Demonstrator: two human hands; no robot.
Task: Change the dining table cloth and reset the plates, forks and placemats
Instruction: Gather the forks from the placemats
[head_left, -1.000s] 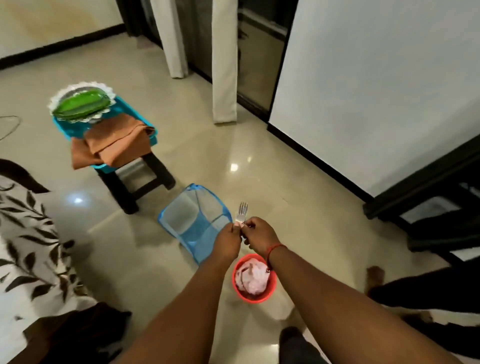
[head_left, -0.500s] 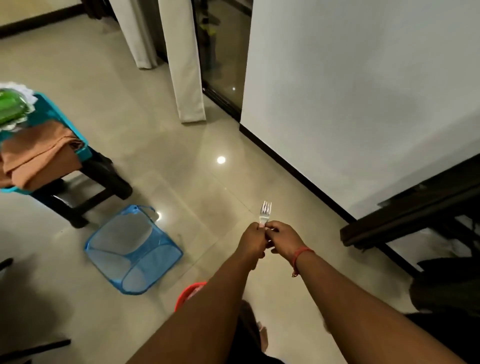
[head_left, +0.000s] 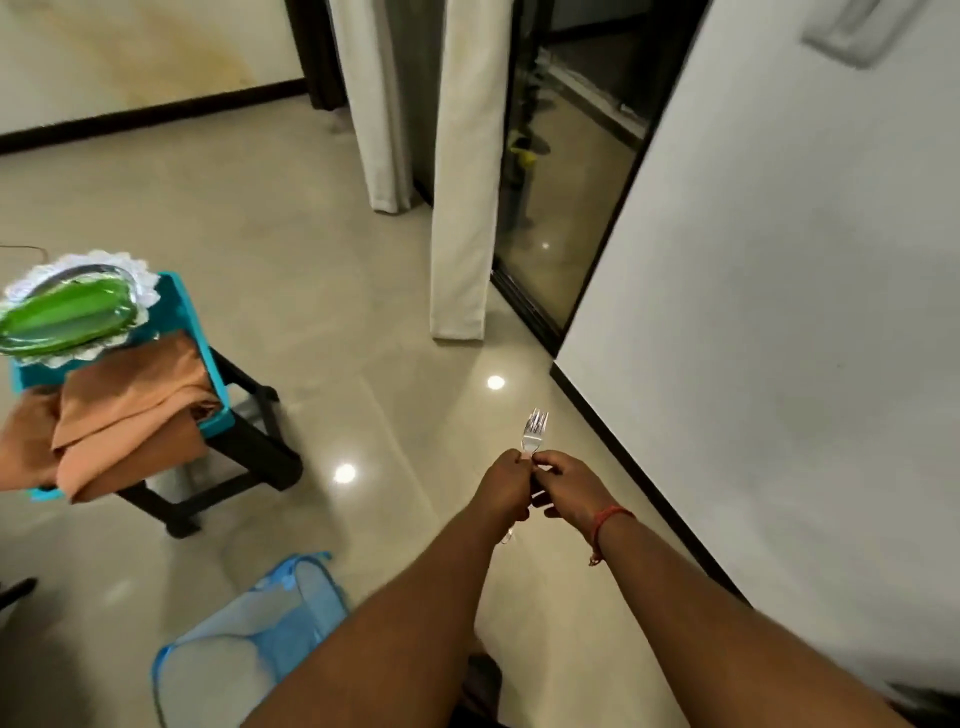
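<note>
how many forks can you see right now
1. The fork is held upright in front of the person, tines up, gripped by both the left hand and right hand. More could be bunched inside the grip; the handles are hidden.

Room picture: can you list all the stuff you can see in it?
fork: one, silver, held up over the floor, tines up
plates: a stack, green on top, on a white lacy mat on the stool
orange cloth: one, folded, on the stool, hanging over its edge
stool: one, teal top, black legs, at left
mesh basket: one, blue, on the floor, bottom left
curtains: two, cream, by the glass door
left hand: grips the fork
right hand: pinches the fork, red thread at the wrist
</note>
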